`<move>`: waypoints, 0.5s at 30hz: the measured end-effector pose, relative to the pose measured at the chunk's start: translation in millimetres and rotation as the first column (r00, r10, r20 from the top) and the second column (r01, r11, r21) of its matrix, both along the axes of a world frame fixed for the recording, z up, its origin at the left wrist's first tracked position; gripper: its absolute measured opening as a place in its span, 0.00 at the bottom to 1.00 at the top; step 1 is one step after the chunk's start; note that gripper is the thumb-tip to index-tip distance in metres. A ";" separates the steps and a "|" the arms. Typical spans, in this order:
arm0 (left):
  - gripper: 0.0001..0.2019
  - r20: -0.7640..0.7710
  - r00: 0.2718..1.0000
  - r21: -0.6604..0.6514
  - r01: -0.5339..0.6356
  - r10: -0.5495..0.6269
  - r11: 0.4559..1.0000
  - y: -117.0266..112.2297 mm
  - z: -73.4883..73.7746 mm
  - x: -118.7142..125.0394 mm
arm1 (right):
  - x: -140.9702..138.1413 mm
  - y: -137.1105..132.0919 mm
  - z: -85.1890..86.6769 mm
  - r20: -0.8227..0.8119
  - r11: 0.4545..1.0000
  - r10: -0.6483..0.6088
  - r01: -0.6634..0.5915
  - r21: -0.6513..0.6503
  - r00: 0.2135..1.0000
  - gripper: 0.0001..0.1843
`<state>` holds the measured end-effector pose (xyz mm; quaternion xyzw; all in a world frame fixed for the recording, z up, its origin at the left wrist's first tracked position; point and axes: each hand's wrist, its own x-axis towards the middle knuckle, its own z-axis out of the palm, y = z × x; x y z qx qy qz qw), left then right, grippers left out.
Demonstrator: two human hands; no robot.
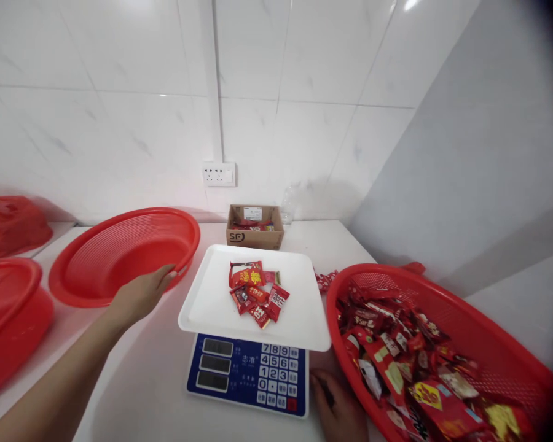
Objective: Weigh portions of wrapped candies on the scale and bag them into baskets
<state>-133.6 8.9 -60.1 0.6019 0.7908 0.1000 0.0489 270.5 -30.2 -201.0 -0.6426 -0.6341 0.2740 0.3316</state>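
Note:
My left hand (142,296) grips the near right rim of a round red plastic basin (124,245), thumb over the edge. On the table beside the scale's right edge lies my right hand (337,408), its fingers curled and fingertips close together. Anything between those fingertips is too hard to make out. A blue digital scale (249,376) carries a white tray (207,288). Several red snack packets (258,291) lie in a small heap at the tray's middle. Close to my right hand, a red perforated basket (483,325) holds many wrapped snacks (396,350).
Behind the tray stands a small cardboard box (253,239) with packets inside. A clear plastic bottle (288,202) is next to it, against the tiled wall. Further red basins (13,319) and a red bag (11,224) are at the left. A wall socket (219,174) sits above the table.

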 end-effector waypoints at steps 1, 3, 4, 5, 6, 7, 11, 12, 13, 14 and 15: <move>0.30 0.019 1.000 -0.039 -0.011 0.012 0.999 9.1 4.4 6.7 | -0.1 -0.1 -0.1 -0.006 1.000 0.004 -0.004 -0.002 1.000 0.22; 0.30 0.040 0.999 -0.065 -0.009 0.012 0.998 23.6 11.9 15.6 | -0.1 0.1 -0.1 -0.009 1.000 0.004 -0.004 -0.004 1.000 0.21; 0.30 0.045 0.999 -0.053 0.004 -0.002 0.999 28.7 14.4 18.7 | -0.1 0.4 0.0 -0.009 1.000 0.003 -0.004 -0.005 1.000 0.21; 0.29 0.051 0.999 -0.030 0.022 -0.020 0.999 32.3 16.1 21.6 | -0.1 0.8 0.2 -0.009 1.000 0.004 -0.004 -0.005 1.000 0.21; 0.29 0.056 0.997 -0.001 0.043 -0.043 0.999 34.6 17.0 25.2 | -0.2 1.2 0.4 -0.009 1.000 0.006 -0.006 -0.007 1.000 0.21; 0.28 0.062 0.995 0.032 0.073 -0.075 0.997 35.7 17.2 29.8 | -0.4 1.5 0.8 -0.006 1.000 0.006 -0.007 -0.010 1.000 0.20; 0.24 0.084 0.954 0.121 0.276 -0.287 0.953 34.6 14.6 61.5 | -1.1 2.3 1.9 0.015 1.000 -0.006 0.006 -0.014 1.000 0.19; 0.24 0.091 0.928 0.120 0.349 -0.360 0.929 34.6 13.5 71.5 | -1.0 2.4 1.8 0.018 1.000 -0.010 0.010 -0.015 1.000 0.19; 0.23 0.098 0.895 0.110 0.424 -0.434 0.899 35.4 12.4 81.3 | -0.7 2.4 1.6 0.018 1.000 -0.012 0.012 -0.018 1.000 0.19; 0.24 0.103 0.859 0.091 0.493 -0.501 0.865 36.9 11.2 90.4 | 0.0 2.6 1.3 0.016 1.000 -0.011 0.012 -0.024 1.000 0.20; 0.25 0.103 0.826 0.062 0.551 -0.554 0.832 39.0 10.0 98.6 | 0.9 2.8 0.8 0.016 0.999 -0.004 0.005 -0.032 1.000 0.20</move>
